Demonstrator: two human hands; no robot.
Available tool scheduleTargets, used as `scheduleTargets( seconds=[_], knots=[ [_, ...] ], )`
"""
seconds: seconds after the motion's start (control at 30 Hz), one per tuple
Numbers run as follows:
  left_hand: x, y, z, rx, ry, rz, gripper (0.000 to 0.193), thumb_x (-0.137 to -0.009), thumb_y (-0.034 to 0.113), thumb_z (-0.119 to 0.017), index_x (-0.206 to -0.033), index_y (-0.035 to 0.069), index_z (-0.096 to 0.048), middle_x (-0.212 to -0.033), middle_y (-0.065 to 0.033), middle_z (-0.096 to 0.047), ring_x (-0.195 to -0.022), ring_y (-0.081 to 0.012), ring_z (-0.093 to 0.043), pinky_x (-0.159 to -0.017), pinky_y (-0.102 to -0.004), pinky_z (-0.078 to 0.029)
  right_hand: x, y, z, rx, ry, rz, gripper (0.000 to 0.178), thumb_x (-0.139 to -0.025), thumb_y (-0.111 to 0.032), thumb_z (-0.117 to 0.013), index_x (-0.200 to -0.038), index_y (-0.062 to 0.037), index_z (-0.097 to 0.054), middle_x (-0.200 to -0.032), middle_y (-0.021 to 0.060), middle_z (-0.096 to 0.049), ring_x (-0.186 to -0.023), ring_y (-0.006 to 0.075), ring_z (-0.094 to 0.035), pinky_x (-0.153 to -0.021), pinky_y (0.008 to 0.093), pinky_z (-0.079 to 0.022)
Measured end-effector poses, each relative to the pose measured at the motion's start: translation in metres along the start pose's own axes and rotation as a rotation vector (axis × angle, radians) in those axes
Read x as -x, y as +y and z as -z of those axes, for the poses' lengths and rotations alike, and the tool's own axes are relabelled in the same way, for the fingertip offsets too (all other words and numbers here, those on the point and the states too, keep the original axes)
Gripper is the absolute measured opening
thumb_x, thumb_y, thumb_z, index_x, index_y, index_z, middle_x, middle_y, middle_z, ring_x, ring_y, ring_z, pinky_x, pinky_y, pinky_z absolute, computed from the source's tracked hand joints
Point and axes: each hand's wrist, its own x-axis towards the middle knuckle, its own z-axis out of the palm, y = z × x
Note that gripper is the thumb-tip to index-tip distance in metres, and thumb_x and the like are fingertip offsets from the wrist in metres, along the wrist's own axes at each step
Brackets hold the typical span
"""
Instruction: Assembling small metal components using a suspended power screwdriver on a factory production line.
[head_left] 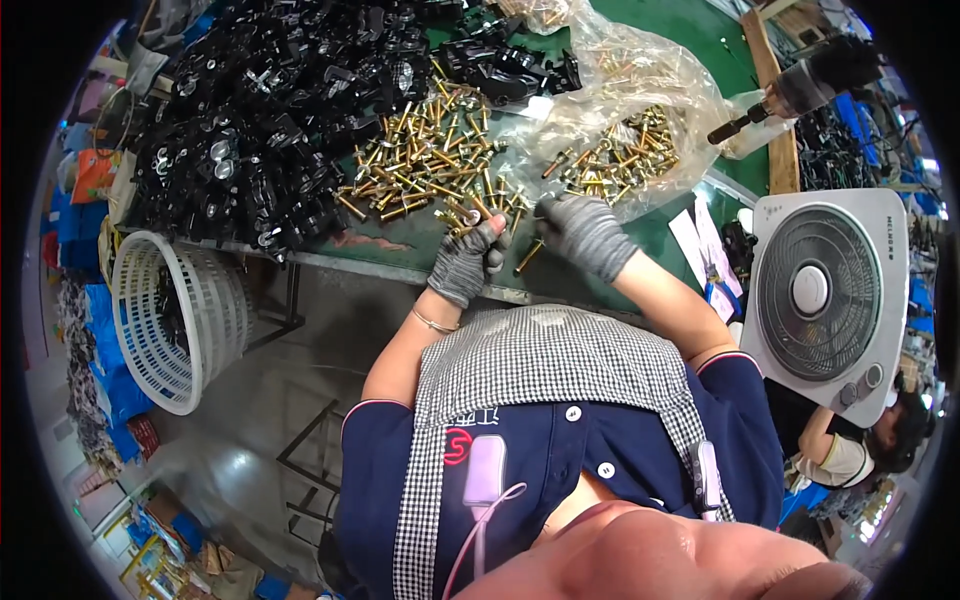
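At the near edge of the green table, my left hand (466, 262) in a grey glove is closed around a few brass-coloured bolts (480, 209), their ends showing at thumb and forefinger. Just to its right, my right hand (587, 236), also gloved, has its fingers curled in; whatever they hold is hidden. Beyond both hands spreads a loose pile of brass-coloured bolts (425, 150). One single bolt (530, 256) lies between the hands. More bolts sit in a clear plastic bag (660, 70), whose open mouth faces me.
Black metal-and-plastic parts (250, 120) are heaped at the left of the table (715, 35). A white basket (190, 320) is below, at left. On the right are a power driver (790, 90), blue-handled pliers (718, 285) and a box fan (825, 290). Another person (850, 455) is at the far right.
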Motion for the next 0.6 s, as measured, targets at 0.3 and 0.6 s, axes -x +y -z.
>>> scheduleTargets(
  seconds=[0.3,0.6],
  knots=[
    [0.018,0.006,0.011,-0.047,0.077,-0.005,0.016,-0.082,0.025,-0.066,-0.081,0.010,-0.060,-0.065,0.0017,-0.057,-0.048,-0.0051,-0.048,-0.043,-0.0186,-0.037,0.019,0.024,-0.028,-0.097,-0.048,0.164,0.025,-0.074,-0.017,-0.060,-0.095,-0.0033,-0.062,-0.094,0.0195,-0.056,-0.087,0.0346,-0.058,-0.077,0.0418,-0.048],
    [0.019,0.001,0.010,-0.096,0.043,0.018,0.017,-0.081,0.022,-0.066,-0.092,0.010,-0.061,-0.069,0.0011,-0.059,-0.051,-0.0055,-0.050,-0.043,-0.0187,-0.038,0.048,0.023,-0.005,-0.066,-0.218,0.124,0.021,-0.077,-0.014,-0.059,-0.095,-0.0036,-0.061,-0.098,0.0183,-0.058,-0.088,0.0354,-0.058,-0.075,0.0417,-0.048]
  ],
)
